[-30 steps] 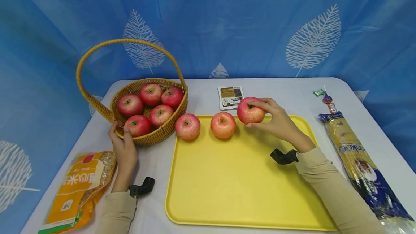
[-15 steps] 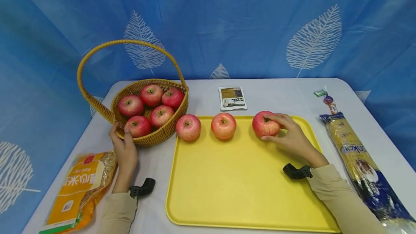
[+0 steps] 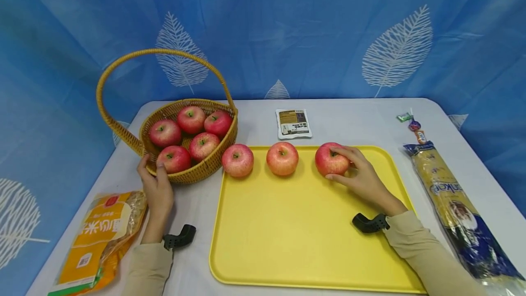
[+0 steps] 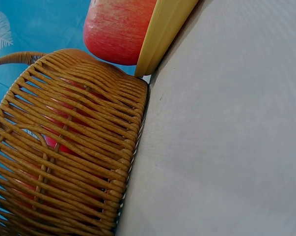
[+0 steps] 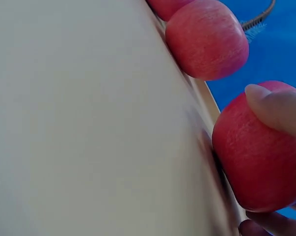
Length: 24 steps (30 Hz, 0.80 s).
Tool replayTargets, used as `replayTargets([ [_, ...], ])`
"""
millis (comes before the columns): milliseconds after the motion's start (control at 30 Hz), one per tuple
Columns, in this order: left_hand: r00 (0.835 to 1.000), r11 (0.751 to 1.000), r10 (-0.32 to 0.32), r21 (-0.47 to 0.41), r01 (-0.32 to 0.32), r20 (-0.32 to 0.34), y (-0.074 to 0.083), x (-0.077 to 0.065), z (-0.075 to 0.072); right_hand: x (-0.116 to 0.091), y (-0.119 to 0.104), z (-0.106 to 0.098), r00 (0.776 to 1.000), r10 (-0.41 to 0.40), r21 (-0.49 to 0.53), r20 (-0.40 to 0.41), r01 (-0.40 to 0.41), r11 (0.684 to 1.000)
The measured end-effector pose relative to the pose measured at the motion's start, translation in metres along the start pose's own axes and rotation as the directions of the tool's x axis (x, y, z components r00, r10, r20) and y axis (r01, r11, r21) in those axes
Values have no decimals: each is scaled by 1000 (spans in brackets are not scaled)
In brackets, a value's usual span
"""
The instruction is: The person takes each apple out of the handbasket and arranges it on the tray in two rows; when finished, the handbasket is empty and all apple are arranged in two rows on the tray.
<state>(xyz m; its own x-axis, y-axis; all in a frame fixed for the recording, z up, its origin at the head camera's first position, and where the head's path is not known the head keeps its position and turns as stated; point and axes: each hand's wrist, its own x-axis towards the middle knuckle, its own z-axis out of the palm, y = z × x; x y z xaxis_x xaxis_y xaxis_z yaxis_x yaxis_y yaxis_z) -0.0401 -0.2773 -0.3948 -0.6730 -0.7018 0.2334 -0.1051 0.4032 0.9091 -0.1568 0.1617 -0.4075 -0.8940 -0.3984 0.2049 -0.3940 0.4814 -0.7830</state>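
Note:
My right hand (image 3: 365, 179) holds a red apple (image 3: 328, 159) by its side, at the far edge of the yellow tray (image 3: 312, 236). In the right wrist view the thumb lies on the upper side of that apple (image 5: 260, 152), with fingers beneath. Two more apples stand in a row to its left: a paler one (image 3: 282, 159) and a pink one (image 3: 237, 161) at the tray's far left corner. My left hand (image 3: 158, 193) grips the near rim of a wicker basket (image 3: 199, 173), thumb inside the rim beside an apple (image 3: 174, 159). Several apples lie in the basket.
The basket's tall handle (image 3: 160, 51) arches above it. An orange food bag (image 3: 98, 241) lies at the left. Behind the tray is a small white-edged packet (image 3: 294, 124). On the right lie a long gold-and-blue bag (image 3: 456, 204) and small candies (image 3: 414, 125). A blue curtain closes the back.
My right hand has carried its apple rightward and down to the tray's far edge, then shifted it slightly left. The left hand stays at the basket.

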Motion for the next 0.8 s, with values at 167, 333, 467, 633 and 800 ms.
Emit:
replayTargets([
  [167, 1000, 1000, 0, 14, 0, 4, -1, 1, -1, -1, 1, 1, 999, 46, 12, 15, -46, 999],
  [333, 1000, 1000, 4, 9, -4, 0, -2, 1, 0, -2, 0, 1, 997, 65, 31, 47, -67, 997],
  [467, 1000, 1000, 5, 7, -5, 4, -1, 1, 0, -3, 0, 1, 994, 87, 40, 64, -89, 995],
  [633, 1000, 1000, 2, 9, -2, 9, -1, 1, 0, -4, 0, 1, 991, 120, 55, 68, -123, 991],
  [800, 1000, 1000, -6, 9, 6, 8, -1, 1, 0, -4, -2, 0, 987, 144, 71, 73, -149, 986],
])
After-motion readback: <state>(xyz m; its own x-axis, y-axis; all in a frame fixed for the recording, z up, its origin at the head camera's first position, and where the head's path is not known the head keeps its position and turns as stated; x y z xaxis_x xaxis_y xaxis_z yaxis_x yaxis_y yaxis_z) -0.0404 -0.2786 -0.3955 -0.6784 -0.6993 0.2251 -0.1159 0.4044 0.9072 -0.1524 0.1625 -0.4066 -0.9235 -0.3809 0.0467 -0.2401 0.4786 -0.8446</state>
